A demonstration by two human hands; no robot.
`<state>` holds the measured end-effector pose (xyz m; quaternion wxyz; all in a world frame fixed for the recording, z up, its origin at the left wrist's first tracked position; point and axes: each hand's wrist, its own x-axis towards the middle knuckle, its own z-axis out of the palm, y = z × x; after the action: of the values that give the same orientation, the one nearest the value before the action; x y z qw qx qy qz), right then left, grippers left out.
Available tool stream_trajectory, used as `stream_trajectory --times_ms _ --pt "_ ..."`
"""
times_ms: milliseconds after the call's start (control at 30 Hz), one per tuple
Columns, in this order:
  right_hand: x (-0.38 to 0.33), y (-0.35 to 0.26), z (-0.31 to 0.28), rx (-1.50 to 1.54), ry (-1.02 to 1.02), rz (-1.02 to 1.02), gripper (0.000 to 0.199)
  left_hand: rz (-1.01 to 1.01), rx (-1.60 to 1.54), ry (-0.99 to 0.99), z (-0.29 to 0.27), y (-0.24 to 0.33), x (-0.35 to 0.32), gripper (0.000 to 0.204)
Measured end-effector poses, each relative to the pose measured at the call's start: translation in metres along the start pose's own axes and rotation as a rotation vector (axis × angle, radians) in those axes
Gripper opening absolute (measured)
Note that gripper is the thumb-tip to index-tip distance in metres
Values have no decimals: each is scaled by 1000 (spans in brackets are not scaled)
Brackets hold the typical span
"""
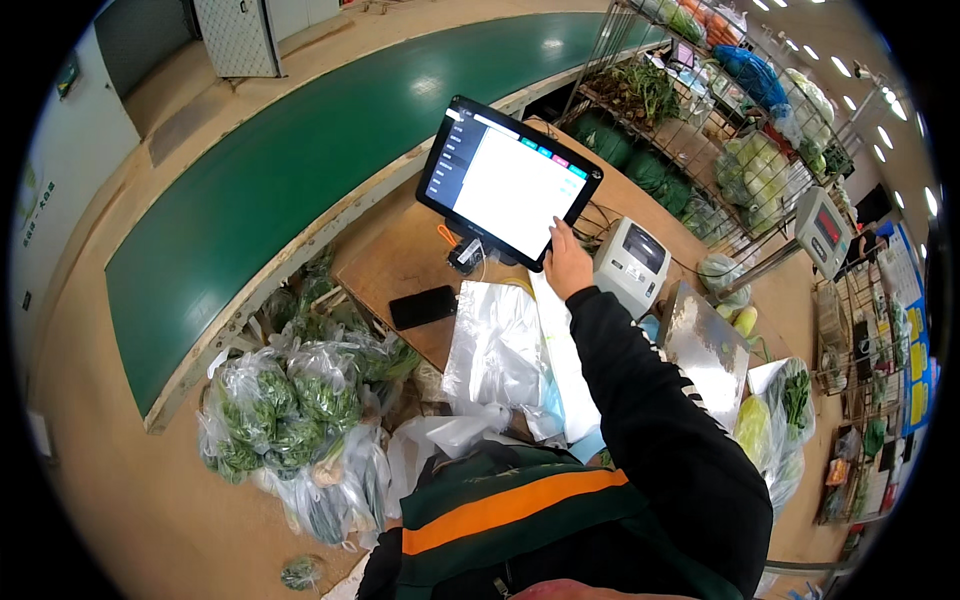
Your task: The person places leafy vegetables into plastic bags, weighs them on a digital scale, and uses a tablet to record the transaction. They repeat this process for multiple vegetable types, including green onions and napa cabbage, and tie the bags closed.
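My right hand (567, 262) reaches forward to the lower right edge of a tilted touchscreen (510, 180). A finger points onto the lit display, and the hand holds nothing; its fingers are partly stretched out. Just right of the hand stands a white label printer (632, 262). A black phone (422, 307) lies flat on the wooden table (385, 265), left of a stack of clear plastic bags (497, 340). My left hand does not show; only some dark sleeve appears at the lower left.
Bagged green vegetables (285, 410) are heaped at the left. A metal weighing scale (705, 345) with a raised display (825, 232) stands right of my arm. Wire cages (700, 130) of produce rise at the far right. A long green surface (300, 170) runs behind the table.
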<state>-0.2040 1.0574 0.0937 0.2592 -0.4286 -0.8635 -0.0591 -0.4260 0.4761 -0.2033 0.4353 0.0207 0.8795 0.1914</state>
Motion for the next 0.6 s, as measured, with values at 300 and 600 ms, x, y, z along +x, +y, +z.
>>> stream_trajectory --times_ms 300,600 --pt "35 19 -26 -42 0 29 46 -8 39 -26 6 3 2 57" --pt "17 18 -4 -215 -88 4 42 -18 30 -36 5 -2 -4 55"
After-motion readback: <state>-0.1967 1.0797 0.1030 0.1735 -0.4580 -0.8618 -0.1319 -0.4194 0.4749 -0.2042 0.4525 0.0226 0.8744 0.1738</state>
